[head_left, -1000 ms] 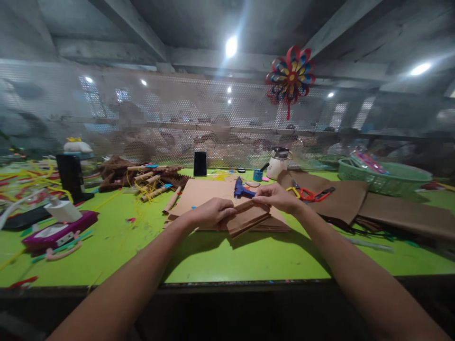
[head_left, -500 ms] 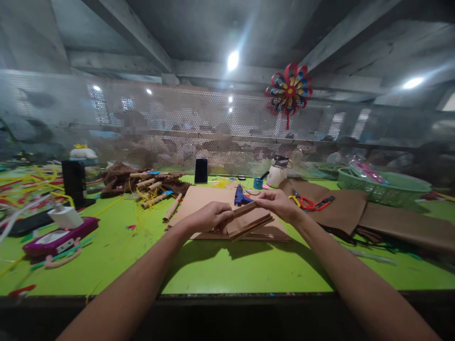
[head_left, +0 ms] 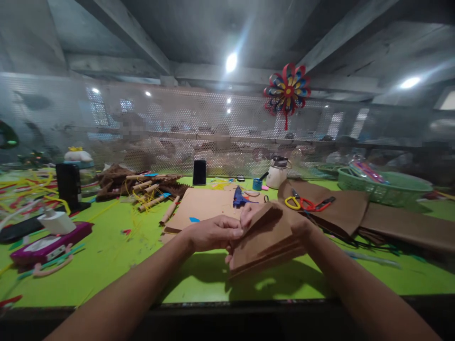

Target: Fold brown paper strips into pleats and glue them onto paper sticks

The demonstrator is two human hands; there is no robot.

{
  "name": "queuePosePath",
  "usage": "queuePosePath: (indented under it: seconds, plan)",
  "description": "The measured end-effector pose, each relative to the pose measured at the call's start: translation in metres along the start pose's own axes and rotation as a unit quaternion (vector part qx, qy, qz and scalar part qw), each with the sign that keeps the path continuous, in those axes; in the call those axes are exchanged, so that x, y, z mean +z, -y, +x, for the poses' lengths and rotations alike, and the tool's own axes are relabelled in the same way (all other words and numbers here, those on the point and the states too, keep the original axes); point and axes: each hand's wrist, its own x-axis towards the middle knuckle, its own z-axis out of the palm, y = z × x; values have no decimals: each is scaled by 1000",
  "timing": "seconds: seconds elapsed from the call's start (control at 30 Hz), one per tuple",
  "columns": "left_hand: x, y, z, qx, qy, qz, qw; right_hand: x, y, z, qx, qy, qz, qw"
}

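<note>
Above the near part of the table, a folded brown paper piece [head_left: 266, 246], with several pleated layers, is tilted between both hands. My left hand [head_left: 215, 233] is closed on its left edge, thumb on top and fingertips showing below. My right hand [head_left: 301, 227] reaches behind a raised flap on the far side. Most of it is hidden by the paper, with fingers showing at the flap's left end near my left thumb. Just beyond, a blue glue gun [head_left: 239, 196] rests on flat brown sheets [head_left: 202, 201], with a small blue scrap [head_left: 194, 219] nearby.
Rolled paper tubes [head_left: 151, 201] lie left of the sheets. Further left are a purple power strip [head_left: 50, 244] and yellow strips. A phone [head_left: 199, 172] stands behind. Red-handled pliers [head_left: 318, 204], brown paper [head_left: 401, 225] and a green basket [head_left: 387, 185] are on the right.
The folded paper has come nearer and been turned, with its flap now lifted. My right hand has moved from the top edge to behind the paper. A blue scrap now shows on the sheets.
</note>
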Motion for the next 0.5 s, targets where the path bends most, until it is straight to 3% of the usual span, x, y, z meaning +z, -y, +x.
queuePosePath:
  seconds: [0.17,0.23,0.33,0.43,0.5]
  plan:
    - [5,1,3,-24,7,75,997,8,6,-1,6,11,28,1000]
    - [1,-2,2,-2,-47,132,990,6,3,0,22,5,13,1000]
    - [-14,-7,-2,48,-173,169,969,-2,-5,2,70,1,-38,997]
    - [-31,-11,-6,78,-286,169,940,-11,-12,4,114,4,-154,982]
    - [-36,-12,-5,82,-318,204,922,-15,-15,5,129,8,-240,962]
